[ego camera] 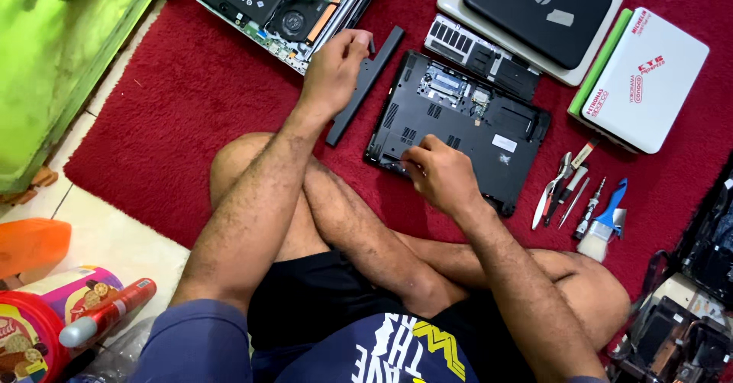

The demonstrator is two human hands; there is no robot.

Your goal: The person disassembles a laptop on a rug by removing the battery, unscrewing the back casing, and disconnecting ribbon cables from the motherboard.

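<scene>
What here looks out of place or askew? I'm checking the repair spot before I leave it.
The black laptop lies upside down and skewed on the red rug, its bottom panel off and inner parts bare. A long black battery bar lies loose beside it under the left hand. Nothing looks spilled.

Red carpet (pixel 191 100) over pale tiled floor (pixel 114 238); green wall (pixel 53 47) left.

I get bright, even light from overhead, with strong colour in the red carpet (pixel 191 85). Shadows are soft and short beside the black laptop base (pixel 458 127). The white laptop lid (pixel 649 85) glares slightly. Focus is sharp centrally, softer toward the corners.
</scene>
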